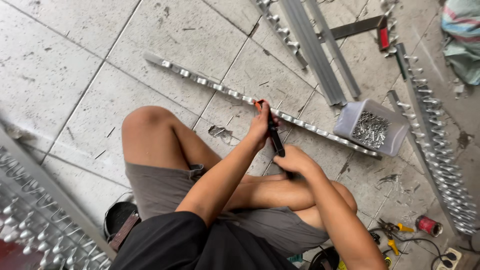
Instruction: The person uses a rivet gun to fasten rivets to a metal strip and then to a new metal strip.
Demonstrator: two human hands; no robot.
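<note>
Two hands at work over grey tiled floor point(65, 75), cracked and dusty; we sit on it, knees bent. Our left hand point(261, 125) clenched round upper black-and-orange handle of riveting tool point(272, 131); our right hand point(294, 160) clenched round its lower handle. Tool head meets long silver metal strip with row of raised clips point(210, 84), lying diagonally just beyond our hands. Translucent plastic tub of silver rivets point(371, 127) rests on strip, right of hands. Grey metal channels point(320, 55) further off.
</note>
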